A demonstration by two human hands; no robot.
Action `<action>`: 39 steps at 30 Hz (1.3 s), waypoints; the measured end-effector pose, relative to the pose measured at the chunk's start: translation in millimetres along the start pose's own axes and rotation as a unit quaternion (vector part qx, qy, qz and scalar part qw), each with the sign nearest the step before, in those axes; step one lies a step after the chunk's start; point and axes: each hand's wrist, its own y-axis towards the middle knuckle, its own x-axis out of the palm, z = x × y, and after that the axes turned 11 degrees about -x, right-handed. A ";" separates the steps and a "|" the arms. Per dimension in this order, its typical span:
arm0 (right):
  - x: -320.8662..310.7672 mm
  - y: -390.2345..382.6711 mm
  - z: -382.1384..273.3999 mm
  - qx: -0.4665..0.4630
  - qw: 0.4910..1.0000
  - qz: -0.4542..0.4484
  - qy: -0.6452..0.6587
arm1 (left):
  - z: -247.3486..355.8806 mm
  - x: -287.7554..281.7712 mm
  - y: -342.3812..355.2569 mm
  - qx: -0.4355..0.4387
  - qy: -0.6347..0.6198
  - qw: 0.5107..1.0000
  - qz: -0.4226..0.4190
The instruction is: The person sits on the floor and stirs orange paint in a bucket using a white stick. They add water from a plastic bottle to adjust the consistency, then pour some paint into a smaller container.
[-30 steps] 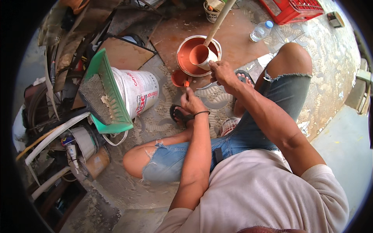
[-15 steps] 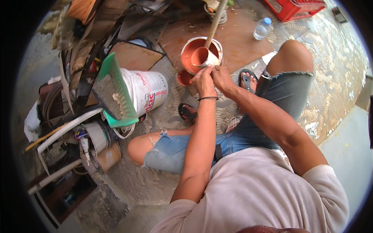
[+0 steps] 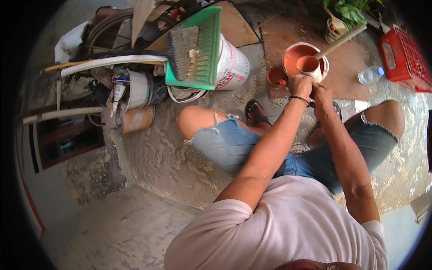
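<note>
A white cup, coated orange-red inside, is tilted over the near side of a white bucket holding orange-red paint. My left hand closes around the cup's near end. Right beside it, my right hand is closed at the cup too; its fingertips are partly hidden. Behind the cup, a pale wooden stick leans out of the bucket toward the far right. Just left of the bucket stands a small orange-red container.
A brown board lies under the bucket. To the right are a water bottle and a red crate. At left, a green dustpan with a brush leans against a white pail. A potted plant stands behind.
The view has swung left, so the bucket, cup and hands appear farther right in the picture. Both hands stay together at the cup over the bucket.
</note>
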 end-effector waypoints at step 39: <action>-11.2 -51.7 -125.3 -0.254 0.644 -0.139 -0.708 | -29.9 -25.2 36.1 0.087 0.209 0.974 -0.007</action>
